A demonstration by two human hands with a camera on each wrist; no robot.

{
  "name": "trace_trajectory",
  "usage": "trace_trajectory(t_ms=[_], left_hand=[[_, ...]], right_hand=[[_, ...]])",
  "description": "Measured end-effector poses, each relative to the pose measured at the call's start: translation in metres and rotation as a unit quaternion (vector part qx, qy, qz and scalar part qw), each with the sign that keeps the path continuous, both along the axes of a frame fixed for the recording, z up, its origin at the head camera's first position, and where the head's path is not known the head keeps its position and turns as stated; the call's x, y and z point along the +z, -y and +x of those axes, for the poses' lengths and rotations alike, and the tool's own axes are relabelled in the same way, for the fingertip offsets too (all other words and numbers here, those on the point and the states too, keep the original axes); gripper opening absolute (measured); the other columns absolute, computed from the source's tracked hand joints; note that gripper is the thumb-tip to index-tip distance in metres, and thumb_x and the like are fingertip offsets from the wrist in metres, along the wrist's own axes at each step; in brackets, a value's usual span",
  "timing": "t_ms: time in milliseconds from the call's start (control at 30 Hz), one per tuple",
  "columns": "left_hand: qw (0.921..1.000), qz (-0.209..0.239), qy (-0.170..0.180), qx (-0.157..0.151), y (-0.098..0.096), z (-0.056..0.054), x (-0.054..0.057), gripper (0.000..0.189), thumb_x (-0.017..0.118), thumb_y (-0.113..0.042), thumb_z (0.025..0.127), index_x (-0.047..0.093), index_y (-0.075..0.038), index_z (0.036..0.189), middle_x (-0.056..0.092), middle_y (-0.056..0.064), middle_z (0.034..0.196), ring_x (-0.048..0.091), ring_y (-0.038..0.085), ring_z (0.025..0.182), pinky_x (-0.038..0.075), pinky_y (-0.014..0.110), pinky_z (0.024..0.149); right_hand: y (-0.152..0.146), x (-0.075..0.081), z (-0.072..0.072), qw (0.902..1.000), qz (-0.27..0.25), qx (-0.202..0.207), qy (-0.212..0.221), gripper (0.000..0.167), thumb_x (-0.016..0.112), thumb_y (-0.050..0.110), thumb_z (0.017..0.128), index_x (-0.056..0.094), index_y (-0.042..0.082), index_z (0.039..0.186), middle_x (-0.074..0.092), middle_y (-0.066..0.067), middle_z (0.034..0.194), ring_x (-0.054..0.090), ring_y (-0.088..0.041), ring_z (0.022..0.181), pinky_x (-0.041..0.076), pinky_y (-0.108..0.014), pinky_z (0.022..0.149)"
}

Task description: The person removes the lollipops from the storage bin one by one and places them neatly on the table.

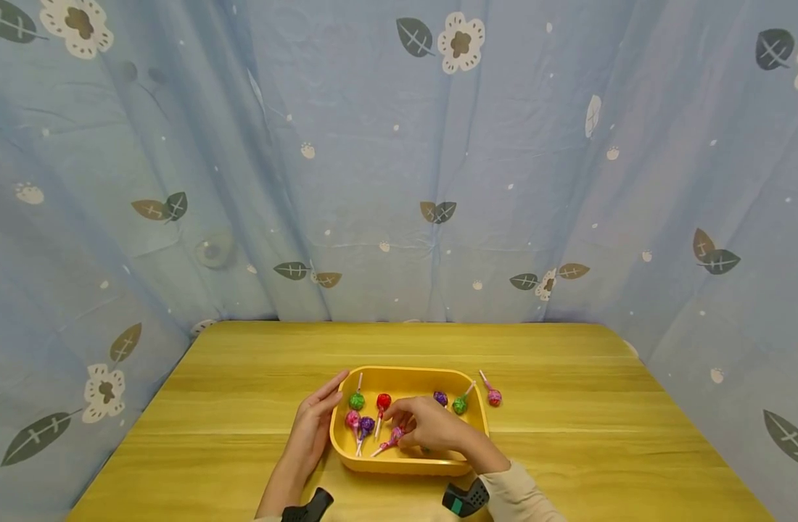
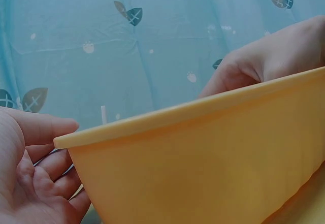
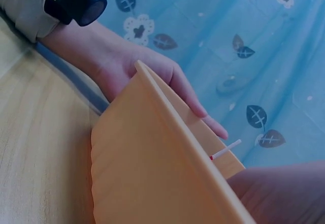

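A yellow plastic basket (image 1: 412, 466) on the table holds several wrapped lollipops. My left hand (image 1: 310, 428) rests against its left end, thumb at the rim and fingers extended along the outside wall in the left wrist view. My right hand (image 1: 432, 424) reaches down inside with bent fingers, close to a pink lollipop (image 1: 396, 434) and a red lollipop (image 1: 383, 401). Its fingertips are partly hidden, so a grip on either one is unclear. Left of them lie a green lollipop (image 1: 356, 401), another pink lollipop (image 1: 352, 418) and a purple lollipop (image 1: 367, 425).
Near the basket's right end are a second green lollipop (image 1: 461, 404) and a second purple lollipop (image 1: 441, 398). One pink lollipop (image 1: 494, 397) lies outside, on the wooden table (image 1: 569, 413). A blue patterned curtain (image 1: 373, 181) hangs behind and at both sides.
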State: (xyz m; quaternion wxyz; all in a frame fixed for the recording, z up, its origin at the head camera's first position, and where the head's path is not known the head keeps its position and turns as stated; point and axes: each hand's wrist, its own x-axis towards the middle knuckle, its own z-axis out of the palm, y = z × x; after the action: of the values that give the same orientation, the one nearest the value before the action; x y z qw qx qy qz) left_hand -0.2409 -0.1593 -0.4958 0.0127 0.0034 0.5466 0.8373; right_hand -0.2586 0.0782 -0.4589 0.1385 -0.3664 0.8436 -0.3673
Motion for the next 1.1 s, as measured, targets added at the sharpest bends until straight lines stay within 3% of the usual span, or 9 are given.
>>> trace_trajectory(t_ms=[467,867,1100], left_hand=[[1.0,0.003,0.007,0.001,0.0,0.009,-0.004,0.049,0.054,-0.01,0.097,0.045,-0.001,0.144,0.036,0.009,0.151,0.03,0.02,0.139,0.024,0.034,0.112],[0.9999,0.006,0.006,0.007,-0.001,0.002,0.002,0.045,0.052,-0.009,0.098,0.047,-0.004,0.143,0.039,0.006,0.15,0.031,0.017,0.138,0.023,0.033,0.113],[1.0,0.004,-0.003,0.002,-0.001,-0.001,0.005,0.045,0.05,-0.008,0.099,0.046,-0.002,0.143,0.037,0.007,0.151,0.029,0.019,0.14,0.022,0.035,0.114]], right_hand=[[-0.007,0.006,0.007,0.9996,-0.021,-0.02,0.002,0.032,0.074,0.004,0.084,0.066,0.004,0.114,0.063,0.009,0.09,0.06,-0.005,0.082,0.052,-0.021,0.073],[-0.026,0.022,0.009,0.9965,-0.061,-0.048,-0.032,0.029,0.073,0.006,0.084,0.068,0.001,0.112,0.067,0.003,0.095,0.062,-0.013,0.087,0.054,-0.024,0.074],[-0.039,0.027,0.005,0.9937,-0.077,-0.078,-0.022,0.029,0.072,0.011,0.087,0.068,0.002,0.115,0.067,0.003,0.098,0.062,-0.014,0.089,0.054,-0.026,0.076]])
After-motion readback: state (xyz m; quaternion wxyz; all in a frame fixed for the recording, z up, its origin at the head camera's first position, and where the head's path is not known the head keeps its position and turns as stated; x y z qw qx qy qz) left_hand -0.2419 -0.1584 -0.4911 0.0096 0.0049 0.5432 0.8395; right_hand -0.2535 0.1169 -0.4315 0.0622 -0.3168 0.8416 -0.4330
